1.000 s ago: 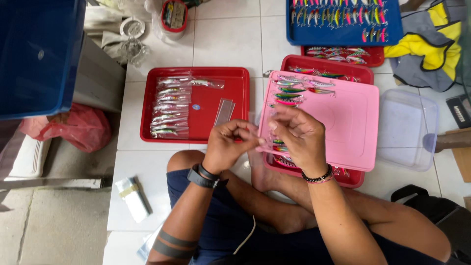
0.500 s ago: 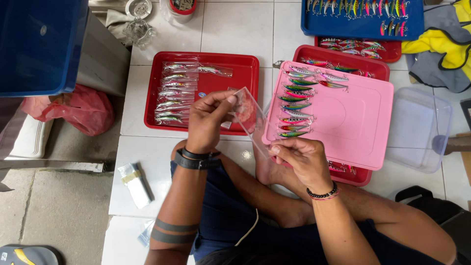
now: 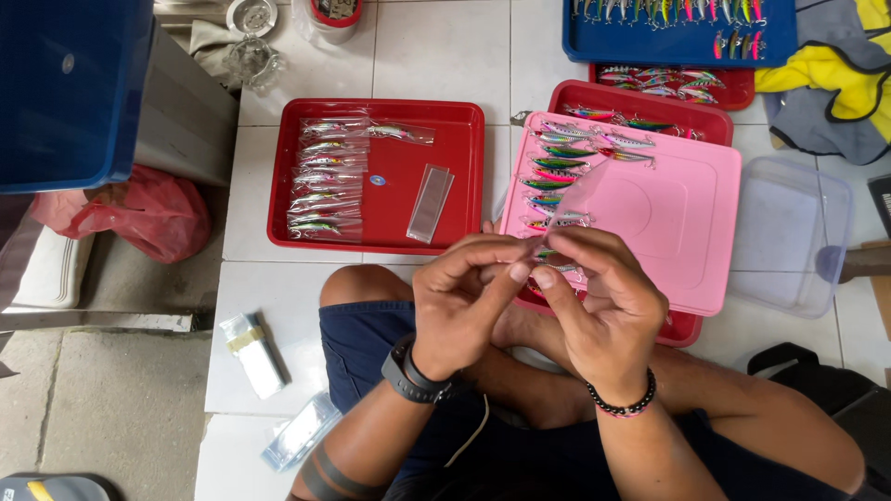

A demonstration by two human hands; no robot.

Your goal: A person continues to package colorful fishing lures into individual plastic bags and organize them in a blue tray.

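My left hand (image 3: 469,301) and my right hand (image 3: 599,297) meet fingertip to fingertip over my lap, pinching the lower end of a clear plastic sleeve (image 3: 574,197). The sleeve slants up over a pink lid (image 3: 668,213). I cannot tell whether anything is inside it. Several colourful fishing lures (image 3: 557,167) lie in a column on the lid's left side, just beyond my fingers. To the left, a red tray (image 3: 464,176) holds several bagged lures (image 3: 325,176) and one empty clear sleeve (image 3: 430,202).
A blue tray of lures (image 3: 677,28) and a red tray (image 3: 668,83) lie at the back right, next to a yellow-grey garment (image 3: 835,74). A clear plastic box (image 3: 789,232) sits right of the lid. A blue bin (image 3: 65,83), a red bag (image 3: 139,213) and a sleeve stack (image 3: 252,348) are on the left.
My left hand has come back from over the red tray to join my right hand. The clear sleeve now stands over the pink lid, gripped by both hands.
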